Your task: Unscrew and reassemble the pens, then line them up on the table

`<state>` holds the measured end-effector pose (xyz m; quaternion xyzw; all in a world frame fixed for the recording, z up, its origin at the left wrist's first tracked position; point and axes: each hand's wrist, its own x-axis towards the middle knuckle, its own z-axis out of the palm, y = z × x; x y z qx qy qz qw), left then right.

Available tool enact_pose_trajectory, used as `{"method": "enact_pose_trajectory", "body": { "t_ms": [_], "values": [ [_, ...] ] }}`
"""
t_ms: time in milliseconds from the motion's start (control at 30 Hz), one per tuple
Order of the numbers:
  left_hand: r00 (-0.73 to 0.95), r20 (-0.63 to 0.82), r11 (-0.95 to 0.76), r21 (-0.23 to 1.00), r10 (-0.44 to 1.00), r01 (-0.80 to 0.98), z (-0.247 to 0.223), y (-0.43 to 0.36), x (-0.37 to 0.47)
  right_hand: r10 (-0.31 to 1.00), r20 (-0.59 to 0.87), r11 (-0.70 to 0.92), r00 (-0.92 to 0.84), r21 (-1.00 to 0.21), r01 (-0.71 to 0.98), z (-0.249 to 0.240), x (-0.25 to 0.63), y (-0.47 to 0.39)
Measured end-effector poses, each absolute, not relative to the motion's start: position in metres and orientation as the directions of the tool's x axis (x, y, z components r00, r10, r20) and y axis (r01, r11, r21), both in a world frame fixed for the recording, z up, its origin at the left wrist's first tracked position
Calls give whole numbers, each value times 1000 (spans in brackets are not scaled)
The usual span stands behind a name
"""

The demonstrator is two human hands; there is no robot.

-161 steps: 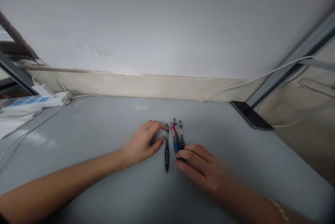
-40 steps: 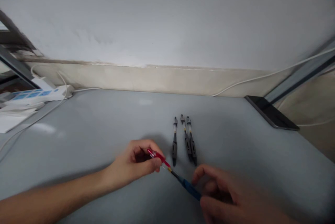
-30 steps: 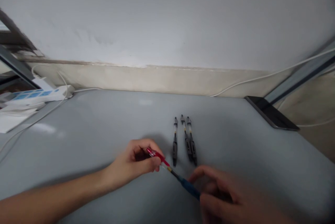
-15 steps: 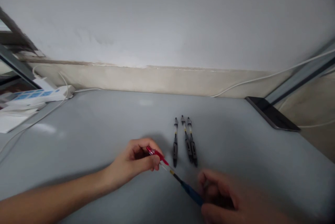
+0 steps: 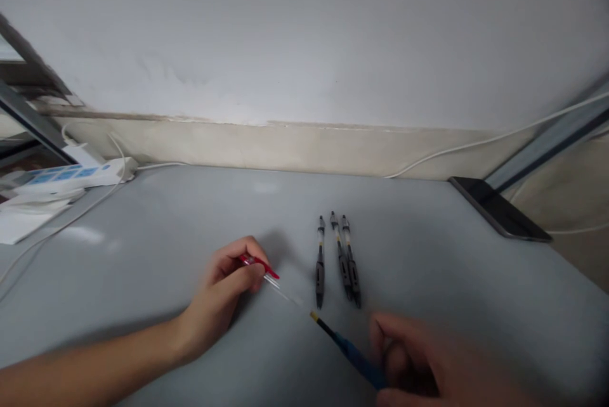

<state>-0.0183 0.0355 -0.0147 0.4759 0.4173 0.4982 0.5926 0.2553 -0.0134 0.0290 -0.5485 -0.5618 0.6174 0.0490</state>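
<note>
**Currently on the grey tabletop: pens, hands, cabling**

Pens, loose: three slim black-and-clear plastic click pens (image 5: 339,260), lying side by side on the smooth grey matte tabletop (image 5: 157,229), tips toward the person, clicker ends toward the wall. Leftmost sits slightly apart; the other two nearly touch.

Pen, in hand: one long pen with a red clip end, clear barrel and blue rubber grip (image 5: 311,316), held slantwise just above the table, in front of the three black pens. It may be pulled apart at the middle; blur prevents telling.

Hands: two. Left hand (image 5: 221,293), fingers closed in a pinch around the red clip end, heel of the hand on the table. Right hand (image 5: 428,369), blurred, at the lower edge, fingers curled around the blue grip end.

Surroundings: one white plastic power strip with blue switches (image 5: 71,174) at the far left edge, with white cords trailing from it; one flat sheet of white paper (image 5: 19,224) beside it. One black glossy rectangular phone (image 5: 499,217) lies flat at the far right edge. One thin white cable (image 5: 476,144) runs along the plain white wall (image 5: 304,33) toward the right. Nothing lies between the hands and the three black pens.
</note>
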Motion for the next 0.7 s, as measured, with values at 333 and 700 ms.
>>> {"method": "enact_pose_trajectory", "body": {
  "t_ms": [333, 700],
  "values": [
    [62, -72, 86, 961, 995, -264, -10, 41, -17, 674, -622, -353, -398, -745, 566, 30, 257, -13],
    [478, -93, 92, 995, 873, 27, -7, 25, -13, 693, -607, -386, -388, -767, 512, 39, 254, -12]
  ]
}}
